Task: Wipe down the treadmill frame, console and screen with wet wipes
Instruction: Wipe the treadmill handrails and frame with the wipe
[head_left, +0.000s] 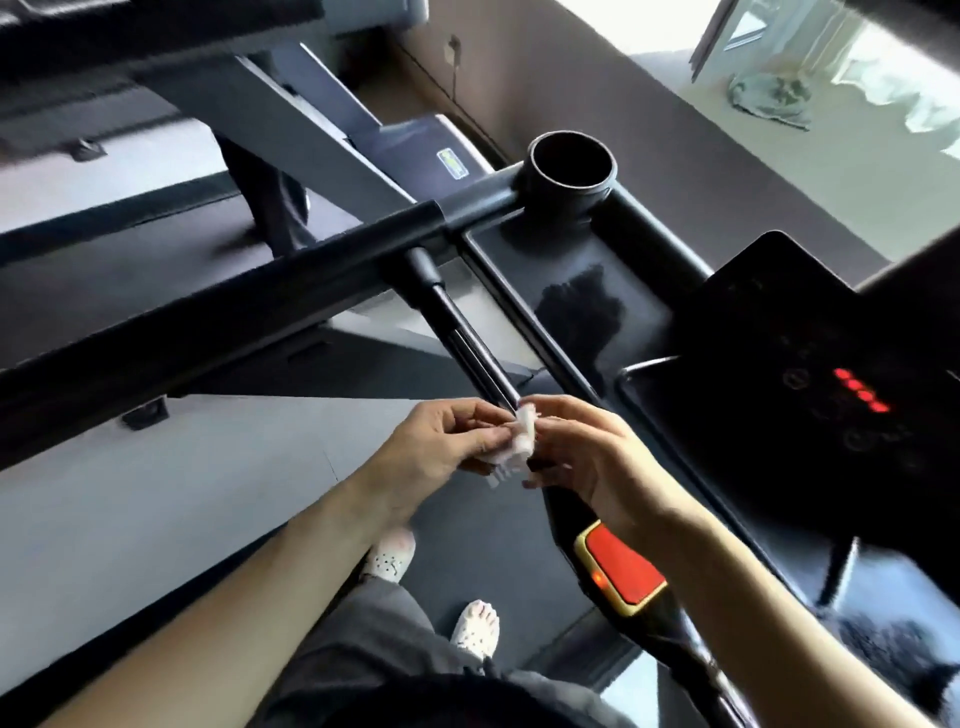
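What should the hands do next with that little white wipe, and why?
Probably spread the wipe open first. The left hand and right hand both pinch it, and it is bunched up small. Opened flat, it would likely cover more of the thin black bar just beyond the hands.

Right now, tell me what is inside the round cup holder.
The cup holder shows only its dark inner wall; nothing sticks out. Its bottom is lost in shadow, so anything small there cannot be seen.
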